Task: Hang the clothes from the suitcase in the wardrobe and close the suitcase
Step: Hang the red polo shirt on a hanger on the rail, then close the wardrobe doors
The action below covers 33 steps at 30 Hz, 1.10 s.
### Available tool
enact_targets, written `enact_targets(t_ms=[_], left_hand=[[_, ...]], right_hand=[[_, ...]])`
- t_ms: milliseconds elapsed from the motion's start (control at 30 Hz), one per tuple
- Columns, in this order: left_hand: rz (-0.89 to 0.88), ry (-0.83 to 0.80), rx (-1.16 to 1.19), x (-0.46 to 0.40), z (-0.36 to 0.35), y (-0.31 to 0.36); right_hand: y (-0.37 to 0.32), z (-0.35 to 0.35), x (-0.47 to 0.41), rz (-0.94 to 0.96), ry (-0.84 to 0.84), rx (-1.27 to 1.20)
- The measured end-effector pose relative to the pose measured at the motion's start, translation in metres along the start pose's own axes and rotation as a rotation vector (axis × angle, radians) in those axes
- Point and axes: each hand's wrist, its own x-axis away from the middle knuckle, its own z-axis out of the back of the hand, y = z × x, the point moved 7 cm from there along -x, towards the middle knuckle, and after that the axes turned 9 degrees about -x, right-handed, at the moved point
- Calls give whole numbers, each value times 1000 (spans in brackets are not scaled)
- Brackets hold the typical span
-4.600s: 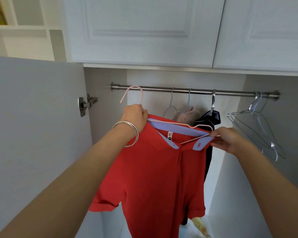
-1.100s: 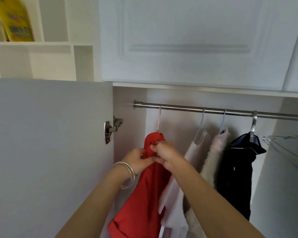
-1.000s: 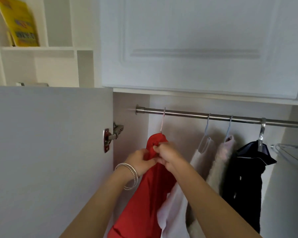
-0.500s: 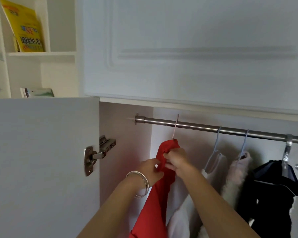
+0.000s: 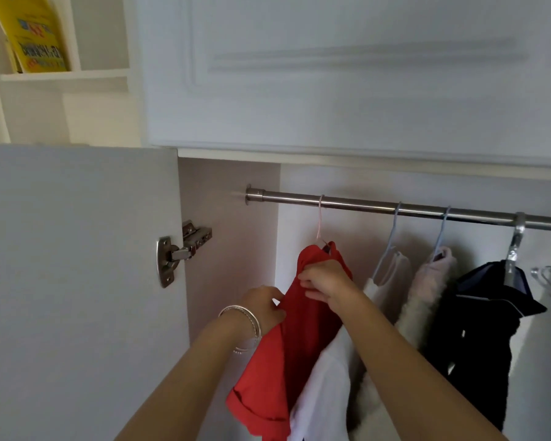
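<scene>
Red shirt [image 5: 303,338] is hanging at the rail's [image 5: 363,205] nine-o'clock end; right hand [image 5: 326,283] and left hand [image 5: 263,305] are pinching it (suitcase unseen, presumably open).

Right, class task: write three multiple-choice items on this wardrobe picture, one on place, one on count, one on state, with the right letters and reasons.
1. Where on the steel rail does the red shirt hang?
A. Nearest the left end
B. Between the white and fluffy garments
C. Right of the dark jacket

2. How many garments hang on the rail?
A. Two
B. Four
C. Six

3. What is the right hand doing?
A. Hanging idle
B. Pinching the red shirt near its top
C. Holding the door hinge

Answers: 1 A, its pink hanger hook is leftmost. 2 B, red, white, fluffy pale, dark. 3 B, fingers curl on red fabric.
</scene>
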Motion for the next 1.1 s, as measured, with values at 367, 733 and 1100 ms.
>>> enact_targets(t_ms=[367, 733, 1100], left_hand=[[-12, 72, -40, 164, 47, -39], [-33, -115, -117, 343, 79, -99], [263, -812, -241, 466, 58, -179]], right_hand=[[11, -65, 156, 137, 41, -77], [16, -164, 343, 314, 19, -121], [-29, -260, 466, 687, -159, -112]])
